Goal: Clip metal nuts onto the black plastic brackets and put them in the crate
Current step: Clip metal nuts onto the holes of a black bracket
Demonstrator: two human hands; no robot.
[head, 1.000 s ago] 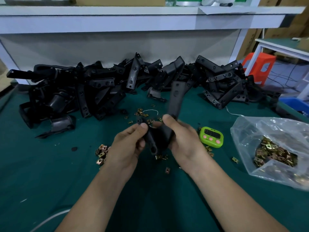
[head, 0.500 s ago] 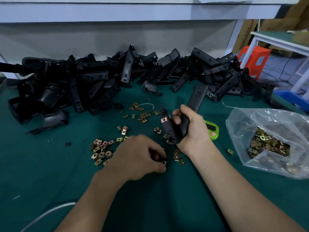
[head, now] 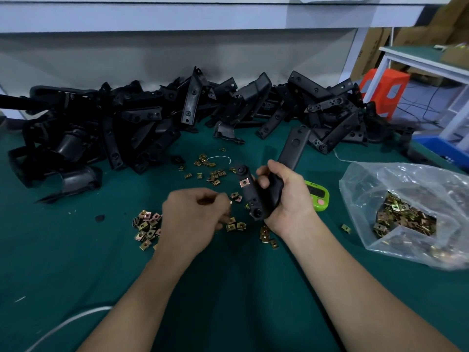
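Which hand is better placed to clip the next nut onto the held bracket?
Left. The left hand pinches a nut just beside the bracket, while the right hand is busy gripping that bracket.

The desk (head: 63, 262), topped with dark green matting, carried a long heap of black plastic brackets (head: 127, 123) along its far side. Loose metal nuts (head: 147, 224) lay scattered over the middle in small clusters, with a lime-green timer (head: 320, 196) to their right and a clear plastic bag (head: 406, 189) holding more nuts beyond it. A white cable (head: 63, 323) crossed the near left corner.
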